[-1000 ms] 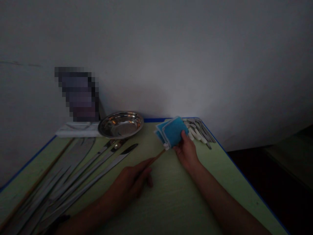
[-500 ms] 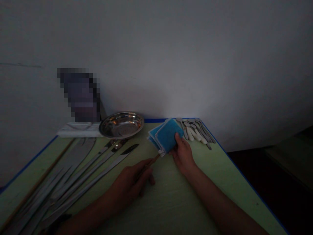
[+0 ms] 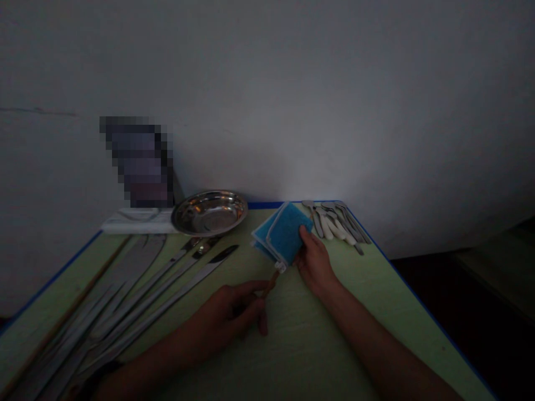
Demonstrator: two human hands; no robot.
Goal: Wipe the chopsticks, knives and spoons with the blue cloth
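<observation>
In the middle of the table, my right hand [image 3: 314,259] grips a folded blue cloth [image 3: 288,231] with white edges, thumb on its upper face. A thin brown stick-like handle [image 3: 271,283] comes out of the cloth's lower corner; whatever its far end looks like is hidden by the folds. My left hand [image 3: 238,309] pinches the near part of this brown stick between thumb and fingers. To the right of the cloth lie several small forks and spoons [image 3: 336,223], some with white handles. A shiny metal bowl [image 3: 209,214] stands behind and to the left of the cloth.
Long metal utensils, among them a long knife [image 3: 196,278] and a big fork [image 3: 137,256], lie along the left side of the green table [image 3: 317,345]. A white object [image 3: 137,221] sits at the back left below a blurred-out item [image 3: 140,161] near the wall.
My left hand has shifted slightly right and its hold on the brown stick looks different, with the stick now more upright. The cloth has turned a little in my right hand.
</observation>
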